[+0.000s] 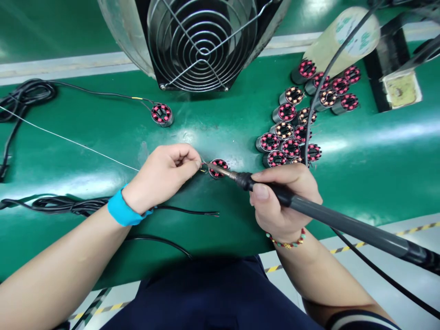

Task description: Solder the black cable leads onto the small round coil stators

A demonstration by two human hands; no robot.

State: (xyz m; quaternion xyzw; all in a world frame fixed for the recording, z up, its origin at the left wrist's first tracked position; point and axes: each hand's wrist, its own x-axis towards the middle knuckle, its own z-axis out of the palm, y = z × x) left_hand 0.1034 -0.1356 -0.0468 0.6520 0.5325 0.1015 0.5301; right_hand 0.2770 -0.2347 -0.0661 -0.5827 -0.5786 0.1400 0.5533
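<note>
My right hand (285, 197) is wrapped round a soldering iron (319, 211), whose metal tip points left over a small motor stator (218, 167) with red windings. Just left of that stator, my left hand (168, 174) pinches thin wire ends close to the iron's tip; exactly which wires is hard to make out. A thin white strand (85, 146), looking like solder wire, runs in from the left edge to this hand. Around the left wrist is a blue band (123, 208). Another stator (162, 114), joined to a black cable, stands farther back.
A fan with a wire guard (202, 52) stands at the back. Several stators (290, 123) are grouped at the right, near a tape-like roll (343, 39) and a sponge holder (401, 89). Coiled black cables (68, 204) lie at the left. The iron's cord (311, 114) hangs across the stators.
</note>
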